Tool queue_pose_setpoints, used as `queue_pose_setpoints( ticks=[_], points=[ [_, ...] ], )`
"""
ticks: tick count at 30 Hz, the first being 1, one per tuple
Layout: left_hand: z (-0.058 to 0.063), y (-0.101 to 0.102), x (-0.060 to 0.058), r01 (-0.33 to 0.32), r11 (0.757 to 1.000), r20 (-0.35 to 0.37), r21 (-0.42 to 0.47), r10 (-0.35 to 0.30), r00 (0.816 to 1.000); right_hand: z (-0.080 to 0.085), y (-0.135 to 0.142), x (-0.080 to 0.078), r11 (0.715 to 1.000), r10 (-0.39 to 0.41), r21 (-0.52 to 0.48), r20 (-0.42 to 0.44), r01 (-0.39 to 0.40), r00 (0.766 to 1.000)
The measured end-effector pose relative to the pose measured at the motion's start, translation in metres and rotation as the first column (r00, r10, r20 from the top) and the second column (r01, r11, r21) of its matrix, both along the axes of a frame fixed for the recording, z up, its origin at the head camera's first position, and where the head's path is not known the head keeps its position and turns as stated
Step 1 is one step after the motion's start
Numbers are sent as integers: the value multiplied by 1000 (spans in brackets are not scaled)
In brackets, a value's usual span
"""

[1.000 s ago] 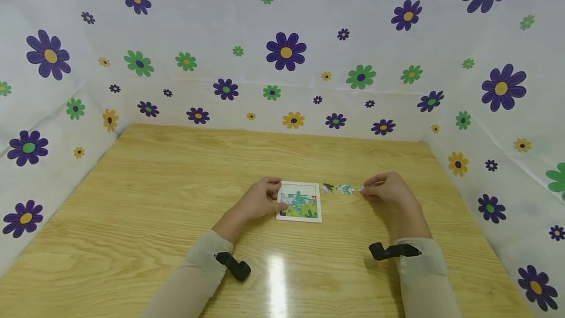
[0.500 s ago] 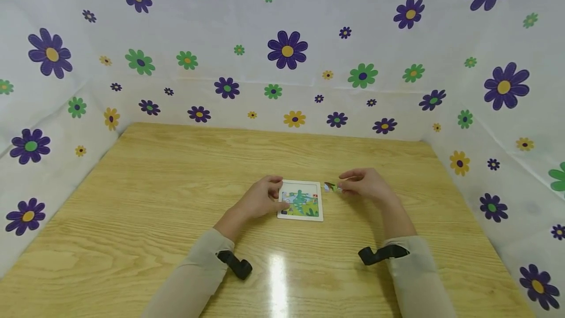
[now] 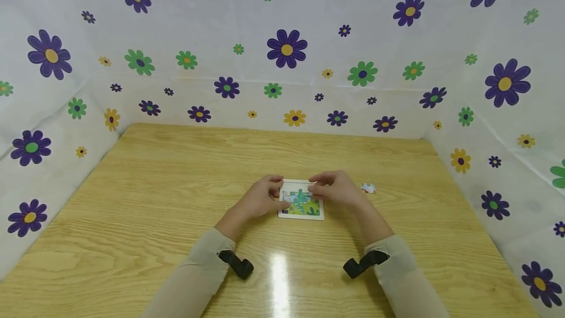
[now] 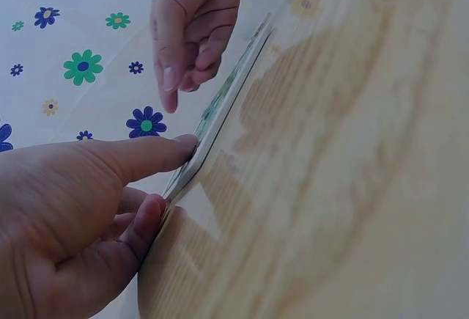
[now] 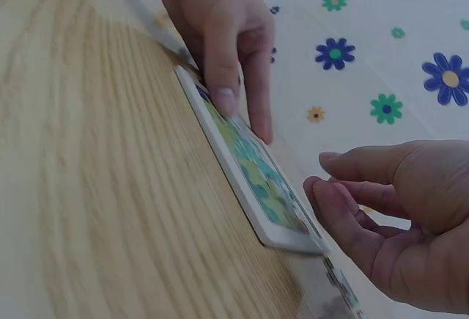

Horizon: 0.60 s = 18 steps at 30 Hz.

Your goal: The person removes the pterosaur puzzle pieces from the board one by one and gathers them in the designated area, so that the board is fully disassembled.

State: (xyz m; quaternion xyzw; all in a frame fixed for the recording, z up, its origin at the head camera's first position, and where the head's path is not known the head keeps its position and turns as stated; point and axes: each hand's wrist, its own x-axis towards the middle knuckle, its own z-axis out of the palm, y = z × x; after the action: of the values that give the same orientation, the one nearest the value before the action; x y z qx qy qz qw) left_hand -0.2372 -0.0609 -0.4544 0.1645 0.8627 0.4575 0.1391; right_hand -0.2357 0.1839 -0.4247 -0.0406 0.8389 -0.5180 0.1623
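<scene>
Wood-grain tabletop [image 3: 190, 161] bears a framed jigsaw [image 3: 304, 209], left hand [image 3: 259, 198] gripping its left edge, right hand [image 3: 337, 190] opposite, hold unclear.

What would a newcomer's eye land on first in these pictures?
Probably the backdrop of purple, green and yellow flowers, rising behind the wooden table and along both sides. Then the picture puzzle on the table, held at its left edge by the left hand, the right hand at its upper right corner. A small loose piece lies further right.
</scene>
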Motion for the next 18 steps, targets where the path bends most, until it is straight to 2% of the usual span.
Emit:
queue_pose_setpoints(
  ticks=[9,18],
  points=[
    [-1,-1,0,10,1000,-11,11,-10,1000,-7,-29,4,995,98,35,-24,-97,995],
    [1,-3,2,30,999,-29,-13,-31,999,-10,-38,3,973,191,150,-98,-176,977]
  ],
)
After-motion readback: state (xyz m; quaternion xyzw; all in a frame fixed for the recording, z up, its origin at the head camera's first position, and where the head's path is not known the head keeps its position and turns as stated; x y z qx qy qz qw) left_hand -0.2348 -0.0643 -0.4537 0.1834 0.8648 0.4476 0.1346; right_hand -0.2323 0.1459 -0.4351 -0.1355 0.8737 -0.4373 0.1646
